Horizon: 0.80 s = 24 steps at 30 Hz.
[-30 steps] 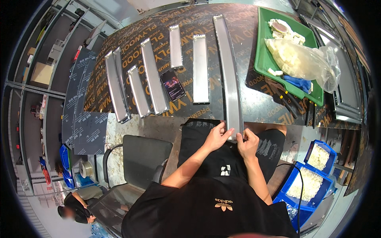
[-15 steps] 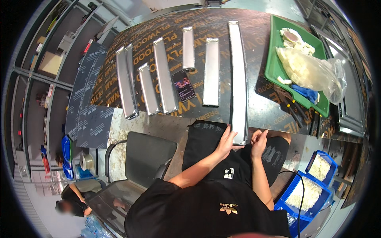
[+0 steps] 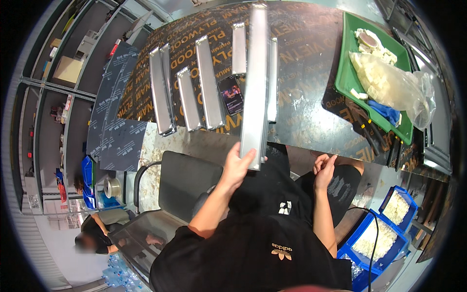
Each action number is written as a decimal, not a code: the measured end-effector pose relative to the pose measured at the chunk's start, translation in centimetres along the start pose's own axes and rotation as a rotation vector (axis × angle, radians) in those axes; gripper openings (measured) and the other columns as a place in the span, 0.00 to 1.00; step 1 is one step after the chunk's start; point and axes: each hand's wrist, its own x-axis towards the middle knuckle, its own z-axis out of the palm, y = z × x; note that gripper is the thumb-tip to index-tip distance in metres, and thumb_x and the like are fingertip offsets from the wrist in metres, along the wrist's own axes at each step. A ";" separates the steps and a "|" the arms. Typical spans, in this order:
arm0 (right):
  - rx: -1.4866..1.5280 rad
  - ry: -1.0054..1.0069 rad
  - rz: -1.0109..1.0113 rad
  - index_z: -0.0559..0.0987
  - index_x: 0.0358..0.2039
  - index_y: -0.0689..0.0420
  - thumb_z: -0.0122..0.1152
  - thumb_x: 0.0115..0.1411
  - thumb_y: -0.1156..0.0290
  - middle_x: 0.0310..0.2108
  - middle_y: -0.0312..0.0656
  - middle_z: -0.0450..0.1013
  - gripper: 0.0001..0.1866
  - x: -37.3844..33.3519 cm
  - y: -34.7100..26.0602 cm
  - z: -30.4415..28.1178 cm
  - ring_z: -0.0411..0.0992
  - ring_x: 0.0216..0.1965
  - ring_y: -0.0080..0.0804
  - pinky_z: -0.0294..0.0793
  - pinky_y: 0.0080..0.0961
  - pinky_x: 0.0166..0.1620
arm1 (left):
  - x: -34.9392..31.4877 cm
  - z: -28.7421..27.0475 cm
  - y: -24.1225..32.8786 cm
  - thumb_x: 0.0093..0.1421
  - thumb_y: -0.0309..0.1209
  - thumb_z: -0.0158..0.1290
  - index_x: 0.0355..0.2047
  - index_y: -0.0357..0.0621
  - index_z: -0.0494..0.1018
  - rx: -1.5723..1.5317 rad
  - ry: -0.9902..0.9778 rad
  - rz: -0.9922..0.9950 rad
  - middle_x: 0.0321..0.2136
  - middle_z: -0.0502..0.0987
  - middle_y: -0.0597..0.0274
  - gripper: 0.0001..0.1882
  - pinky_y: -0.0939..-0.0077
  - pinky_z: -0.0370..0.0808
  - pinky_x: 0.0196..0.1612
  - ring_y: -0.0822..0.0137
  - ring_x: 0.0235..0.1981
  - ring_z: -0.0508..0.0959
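Observation:
My left hand grips the near end of a long silver metal profile. The profile stretches away over the table and partly covers a shorter silver profile behind it. To the right, near the table's front edge, my right hand is held above my leg with its fingers curled together. Whatever may be between those fingers is hidden. Several more silver profiles lie on the left half of the table, among them a long one and a short one. A phone with a lit screen rests between them.
A green tray on the right holds a clear bag of pale pieces. Dark tools lie before it. Blue bins of white pieces stand lower right. An office chair is at my left; another person sits beyond.
My left hand has carried the long profile leftward, across the shorter one. My right hand stays near the table edge, apart from the profile. The whole view has shifted slightly.

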 end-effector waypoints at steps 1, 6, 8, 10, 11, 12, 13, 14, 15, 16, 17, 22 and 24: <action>-0.006 0.017 0.026 0.72 0.23 0.56 0.28 0.77 0.39 0.14 0.25 0.54 0.38 0.1 0.1 -0.1 0.49 0.14 0.15 0.45 0.19 0.20 | 0.0 -0.9 0.9 0.71 0.26 0.53 0.53 0.31 0.68 0.000 0.012 0.072 0.41 0.82 0.51 0.14 0.68 0.83 0.43 0.62 0.37 0.86; -0.025 -0.074 0.018 0.73 0.25 0.57 0.27 0.78 0.40 0.14 0.25 0.55 0.38 0.3 0.8 0.0 0.50 0.14 0.15 0.46 0.19 0.20 | 2.2 -7.6 5.8 0.71 0.33 0.55 0.55 0.35 0.66 0.084 0.228 0.222 0.41 0.81 0.49 0.19 0.68 0.84 0.33 0.58 0.36 0.86; -0.033 -0.102 0.021 0.73 0.25 0.58 0.27 0.78 0.40 0.14 0.25 0.55 0.38 0.5 0.9 0.4 0.50 0.14 0.15 0.47 0.19 0.20 | 4.3 -11.5 7.7 0.71 0.34 0.54 0.56 0.35 0.66 0.187 0.290 0.223 0.45 0.82 0.47 0.19 0.70 0.85 0.35 0.59 0.37 0.86; -0.059 -0.124 0.034 0.74 0.26 0.58 0.28 0.78 0.40 0.14 0.25 0.56 0.38 0.3 0.9 0.7 0.51 0.15 0.15 0.48 0.19 0.20 | 6.5 -15.5 8.7 0.70 0.34 0.55 0.55 0.36 0.67 0.351 0.418 0.185 0.47 0.81 0.52 0.19 0.68 0.87 0.40 0.61 0.40 0.86; -0.070 -0.126 0.031 0.74 0.26 0.58 0.28 0.78 0.40 0.14 0.25 0.56 0.38 0.2 0.9 0.8 0.52 0.15 0.15 0.49 0.18 0.21 | 7.6 -17.4 8.8 0.69 0.34 0.56 0.55 0.37 0.68 0.361 0.468 0.170 0.46 0.81 0.54 0.19 0.68 0.87 0.40 0.62 0.40 0.85; -0.080 -0.120 0.031 0.74 0.26 0.58 0.28 0.78 0.40 0.14 0.25 0.56 0.38 0.0 0.8 0.9 0.52 0.15 0.15 0.49 0.18 0.21 | 8.5 -19.2 8.7 0.69 0.35 0.56 0.54 0.38 0.68 0.339 0.509 0.143 0.45 0.80 0.56 0.19 0.67 0.86 0.41 0.63 0.41 0.85; -0.077 -0.113 0.054 0.74 0.26 0.57 0.28 0.78 0.40 0.15 0.25 0.57 0.38 0.0 0.7 0.9 0.53 0.16 0.15 0.50 0.19 0.22 | 9.3 -20.7 8.5 0.69 0.35 0.57 0.54 0.38 0.69 0.368 0.518 0.164 0.43 0.81 0.57 0.18 0.71 0.86 0.36 0.66 0.38 0.84; -0.069 -0.120 0.059 0.74 0.26 0.57 0.28 0.78 0.41 0.15 0.25 0.57 0.38 -0.1 0.6 0.9 0.53 0.16 0.15 0.50 0.19 0.22 | 10.0 -21.9 8.3 0.69 0.35 0.57 0.53 0.38 0.70 0.372 0.581 0.106 0.40 0.81 0.57 0.18 0.75 0.85 0.30 0.68 0.35 0.84; -0.069 -0.109 0.066 0.75 0.26 0.57 0.28 0.78 0.41 0.15 0.25 0.57 0.38 -0.1 0.5 0.8 0.53 0.16 0.16 0.50 0.19 0.22 | 10.4 -22.8 7.9 0.68 0.35 0.57 0.53 0.38 0.71 0.327 0.570 0.094 0.39 0.80 0.59 0.18 0.74 0.85 0.30 0.68 0.33 0.82; -0.074 -0.094 0.073 0.75 0.26 0.57 0.28 0.78 0.41 0.15 0.25 0.57 0.38 -0.1 0.5 0.8 0.53 0.16 0.16 0.50 0.19 0.22 | 10.8 -23.5 7.4 0.68 0.36 0.58 0.54 0.38 0.70 0.242 0.553 0.101 0.39 0.81 0.57 0.20 0.74 0.85 0.28 0.67 0.34 0.83; -0.077 -0.097 0.082 0.75 0.25 0.57 0.28 0.78 0.41 0.15 0.25 0.56 0.38 0.0 0.5 0.7 0.53 0.16 0.15 0.51 0.19 0.22 | 11.1 -24.1 6.9 0.68 0.36 0.58 0.54 0.38 0.70 0.244 0.539 0.109 0.40 0.81 0.56 0.20 0.73 0.85 0.28 0.66 0.33 0.84; -0.157 -0.099 0.057 0.75 0.24 0.57 0.28 0.78 0.41 0.15 0.25 0.57 0.39 0.2 0.7 0.6 0.54 0.17 0.17 0.52 0.21 0.23 | 12.0 -26.3 6.3 0.66 0.46 0.61 0.49 0.33 0.74 0.630 0.568 0.065 0.37 0.82 0.55 0.25 0.73 0.83 0.26 0.66 0.29 0.84; -0.187 -0.094 0.067 0.75 0.24 0.57 0.28 0.78 0.41 0.15 0.25 0.57 0.39 0.2 0.7 0.6 0.55 0.17 0.17 0.52 0.21 0.23 | 12.3 -26.7 6.8 0.64 0.46 0.62 0.43 0.36 0.80 0.869 0.596 0.021 0.29 0.82 0.57 0.23 0.65 0.83 0.31 0.58 0.30 0.84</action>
